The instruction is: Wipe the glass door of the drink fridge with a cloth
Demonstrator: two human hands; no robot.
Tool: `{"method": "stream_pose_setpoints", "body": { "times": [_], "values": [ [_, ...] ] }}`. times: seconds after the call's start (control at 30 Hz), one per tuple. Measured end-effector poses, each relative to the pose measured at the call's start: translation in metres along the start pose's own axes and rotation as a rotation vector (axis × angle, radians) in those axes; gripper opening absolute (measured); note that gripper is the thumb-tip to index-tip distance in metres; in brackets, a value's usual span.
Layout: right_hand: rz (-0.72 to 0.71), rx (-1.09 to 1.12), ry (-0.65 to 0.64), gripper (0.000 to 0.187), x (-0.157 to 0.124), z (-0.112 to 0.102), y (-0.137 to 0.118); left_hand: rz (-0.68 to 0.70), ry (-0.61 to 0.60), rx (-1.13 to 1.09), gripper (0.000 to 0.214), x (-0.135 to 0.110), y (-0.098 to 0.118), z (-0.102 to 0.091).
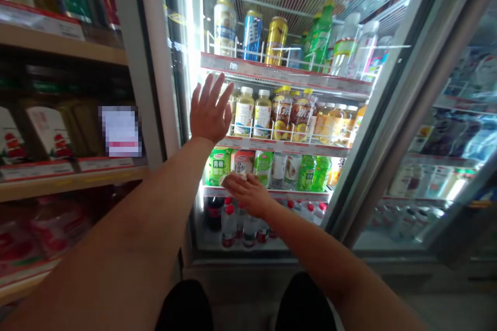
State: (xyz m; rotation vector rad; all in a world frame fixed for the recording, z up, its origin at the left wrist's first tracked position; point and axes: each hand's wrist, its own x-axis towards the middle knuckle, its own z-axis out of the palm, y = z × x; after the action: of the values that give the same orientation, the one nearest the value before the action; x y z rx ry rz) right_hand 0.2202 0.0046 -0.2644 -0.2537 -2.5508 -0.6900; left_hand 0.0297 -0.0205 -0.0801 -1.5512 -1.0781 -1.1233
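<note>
My left hand (210, 108) is raised with its fingers spread, palm toward the left end of the fridge's second shelf (287, 147), beside a pale yellow tea bottle (244, 112). Lower down, my right hand (248, 192) presses a white cloth (232, 179) against the front edge of the third shelf (303, 195), just in front of a green-labelled bottle (218, 166) and a pink-labelled one (243, 161). Only a corner of the cloth shows under the fingers.
The fridge's glass door (404, 114) stands swung open at the right. Cans (252, 34) and green bottles (319, 37) fill the top shelf; red-capped water bottles (228, 225) stand at the bottom. Wooden store shelves (66, 181) with packaged goods are at the left.
</note>
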Motion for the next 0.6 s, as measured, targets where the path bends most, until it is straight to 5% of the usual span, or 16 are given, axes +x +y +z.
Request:
{"method": "stream_pose_setpoints", "body": {
  "times": [0.1, 0.2, 0.3, 0.4, 0.5, 0.6],
  "values": [
    [-0.163, 0.011, -0.081, 0.053, -0.002, 0.006, 0.001, 0.026, 0.030, 0.017, 0.059, 0.000, -0.002, 0.002],
    [-0.161, -0.113, 0.068, 0.052, -0.008, -0.017, 0.030, 0.034, 0.038, -0.002, 0.061, -0.001, -0.005, 0.004],
    [-0.009, -0.263, 0.352, 0.051, -0.015, -0.048, 0.064, 0.032, 0.033, -0.013, 0.061, -0.002, -0.005, 0.005],
    [0.246, -0.308, 0.495, 0.049, -0.029, -0.056, 0.075, 0.001, 0.010, -0.039, 0.061, -0.002, -0.004, 0.004],
    [0.308, -0.303, 0.474, 0.047, -0.050, -0.036, 0.062, -0.013, -0.016, -0.046, 0.060, 0.001, -0.003, 0.002],
    [0.115, -0.263, 0.328, 0.050, -0.071, -0.019, 0.046, -0.011, -0.034, -0.036, 0.061, 0.004, -0.003, 0.002]
  ]
}}
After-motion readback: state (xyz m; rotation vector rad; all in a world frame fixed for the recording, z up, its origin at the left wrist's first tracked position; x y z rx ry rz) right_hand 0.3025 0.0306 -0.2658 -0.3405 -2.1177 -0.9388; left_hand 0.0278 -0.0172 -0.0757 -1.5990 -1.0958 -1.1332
